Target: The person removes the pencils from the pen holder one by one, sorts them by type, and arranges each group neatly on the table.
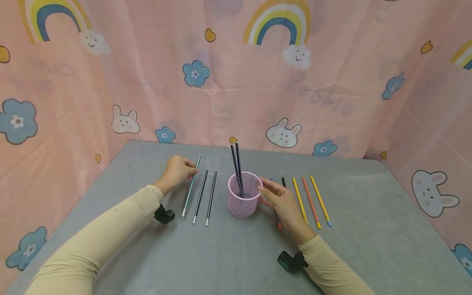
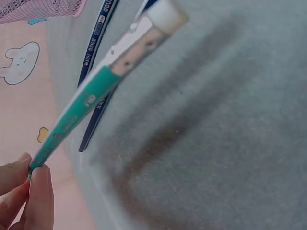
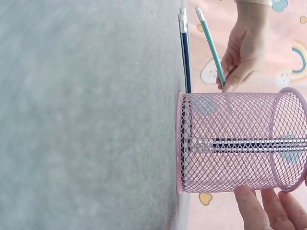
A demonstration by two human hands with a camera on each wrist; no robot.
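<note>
My left hand (image 1: 178, 171) pinches a green pencil (image 2: 79, 110) near its far end, between thumb and fingers. The pencil slants with its white eraser and metal ferrule towards me. Just right of it, two dark blue pencils (image 1: 200, 196) lie side by side on the table. A pink mesh pen cup (image 1: 241, 208) stands upright in the middle, with dark pencils (image 1: 237, 170) leaning in it, eraser ends down. At the cup's right side is my right hand (image 1: 282, 200), its extended fingers (image 3: 250, 208) touching the mesh and its thumb close to the rim.
Several coloured pencils lie right of the cup, among them a yellow one (image 1: 299, 198), an orange one (image 1: 311, 200) and a yellow one with a blue end (image 1: 321, 200). The right hand partly covers others. A pink patterned curtain (image 1: 221, 106) hangs behind the grey table (image 1: 228, 262).
</note>
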